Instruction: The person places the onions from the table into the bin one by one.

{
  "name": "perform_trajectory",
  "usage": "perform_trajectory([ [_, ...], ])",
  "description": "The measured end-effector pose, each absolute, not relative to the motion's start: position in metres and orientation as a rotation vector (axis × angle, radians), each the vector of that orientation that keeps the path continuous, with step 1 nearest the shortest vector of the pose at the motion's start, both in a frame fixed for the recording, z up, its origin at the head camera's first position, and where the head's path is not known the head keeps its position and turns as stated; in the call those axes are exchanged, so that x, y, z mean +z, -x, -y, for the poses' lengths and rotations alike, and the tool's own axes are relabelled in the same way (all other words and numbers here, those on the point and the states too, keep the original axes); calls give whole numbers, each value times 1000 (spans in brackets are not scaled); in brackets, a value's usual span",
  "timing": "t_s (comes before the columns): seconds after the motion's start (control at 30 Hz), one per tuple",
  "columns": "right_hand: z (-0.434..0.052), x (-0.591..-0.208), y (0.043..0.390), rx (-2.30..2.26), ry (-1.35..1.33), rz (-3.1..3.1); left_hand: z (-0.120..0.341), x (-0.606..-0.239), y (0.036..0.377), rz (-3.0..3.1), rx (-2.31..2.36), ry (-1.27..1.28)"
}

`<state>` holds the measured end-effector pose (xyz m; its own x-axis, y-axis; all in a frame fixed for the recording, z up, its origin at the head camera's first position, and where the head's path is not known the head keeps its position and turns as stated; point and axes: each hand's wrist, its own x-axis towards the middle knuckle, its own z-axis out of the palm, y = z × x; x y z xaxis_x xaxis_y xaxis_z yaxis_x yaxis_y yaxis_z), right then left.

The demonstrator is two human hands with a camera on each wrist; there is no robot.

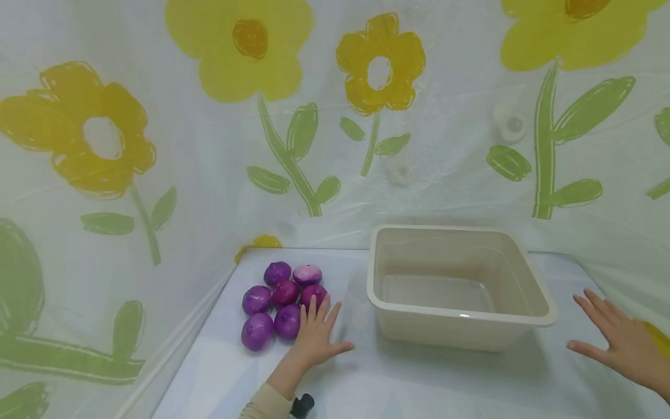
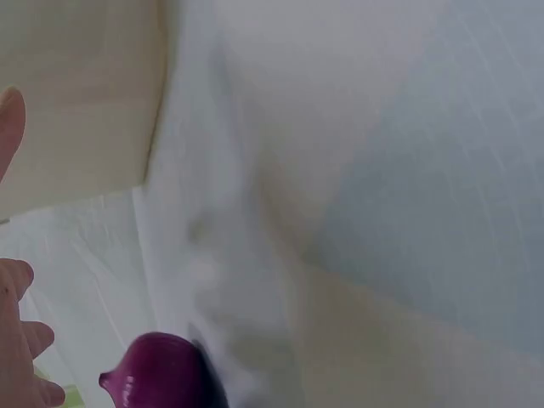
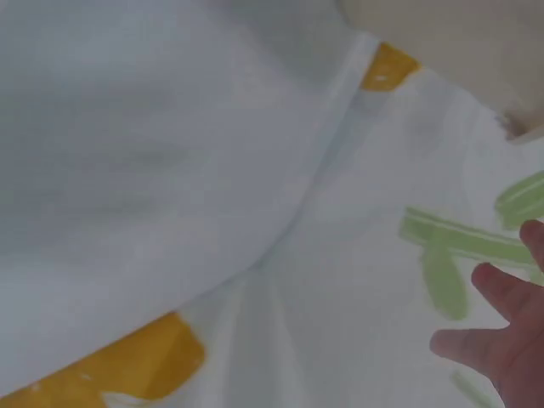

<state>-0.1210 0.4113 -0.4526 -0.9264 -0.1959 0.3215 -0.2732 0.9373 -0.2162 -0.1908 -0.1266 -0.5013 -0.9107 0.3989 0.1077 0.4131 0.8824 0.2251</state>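
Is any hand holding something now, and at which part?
Nothing is held. The left hand lies open beside the purple onions; the right hand is open.

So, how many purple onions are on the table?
7 round purple onions, clustered left of the beige plastic tub: two at the back, three in the middle, two in front. The left hand may hide more.

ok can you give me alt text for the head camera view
A person's left hand rests open on a white table, fingers touching a cluster of seven purple onions. An empty beige plastic tub sits to the right, with the right hand open beside it, before a yellow-flower backdrop.
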Motion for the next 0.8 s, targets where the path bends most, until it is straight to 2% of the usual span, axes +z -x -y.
perform_trajectory([
  [0.2, -398, -430, 125, 636, -545, 2667, 141, -505, 192, 2991, -376, 557],
  [0.43, -379, -410, 131, 1082, -583, 2648, 169, -508, 194, 2950, -314, 378],
  [0.67, -364, -409, 141, 1155, -725, 2565, 197, -507, 193, 2888, -323, 239],
  [0.8, -361, -413, 145, 1174, -692, 2583, 212, -504, 191, 2893, -341, 189],
])
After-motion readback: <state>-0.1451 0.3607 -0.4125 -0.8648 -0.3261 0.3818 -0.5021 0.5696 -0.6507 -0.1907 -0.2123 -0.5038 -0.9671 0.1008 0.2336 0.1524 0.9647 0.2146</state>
